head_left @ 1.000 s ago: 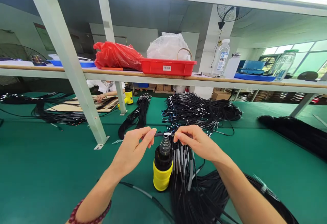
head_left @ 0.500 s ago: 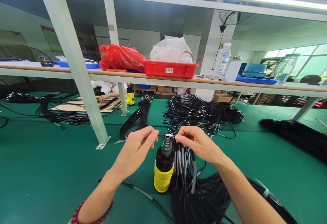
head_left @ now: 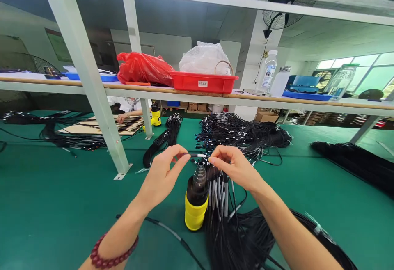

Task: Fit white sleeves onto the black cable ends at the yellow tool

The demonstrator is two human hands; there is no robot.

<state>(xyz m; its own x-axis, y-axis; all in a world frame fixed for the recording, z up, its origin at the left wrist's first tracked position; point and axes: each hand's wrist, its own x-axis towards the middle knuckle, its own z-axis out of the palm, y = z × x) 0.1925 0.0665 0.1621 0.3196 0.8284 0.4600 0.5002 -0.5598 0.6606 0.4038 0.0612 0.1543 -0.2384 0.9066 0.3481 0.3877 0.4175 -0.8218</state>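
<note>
Between my two hands stretches a thin black cable point(head_left: 193, 155) with a white sleeve point(head_left: 201, 155) on it. My left hand point(head_left: 168, 173) pinches the cable's left part between thumb and fingertips. On the other side my right hand point(head_left: 235, 166) pinches the right end, and its fingertips hide the tip. Just below the white sleeve stands a yellow and black heat gun point(head_left: 196, 204), upright with its metal nozzle pointing up. Beside it, under my right hand, lies a large bundle of black cables point(head_left: 240, 237), several with grey sleeves point(head_left: 219, 194).
More black cable bundles point(head_left: 240, 132) lie farther back on the green table point(head_left: 61, 204). A white post point(head_left: 104, 110) rises at left. The shelf above carries a red tray point(head_left: 203, 83) and bottles point(head_left: 269, 73). Another person's hand point(head_left: 122, 117) works over a board at the back left.
Both my hands have lifted the cable slightly, so the white sleeve is now higher above the heat gun's nozzle. The view has shifted a little.
</note>
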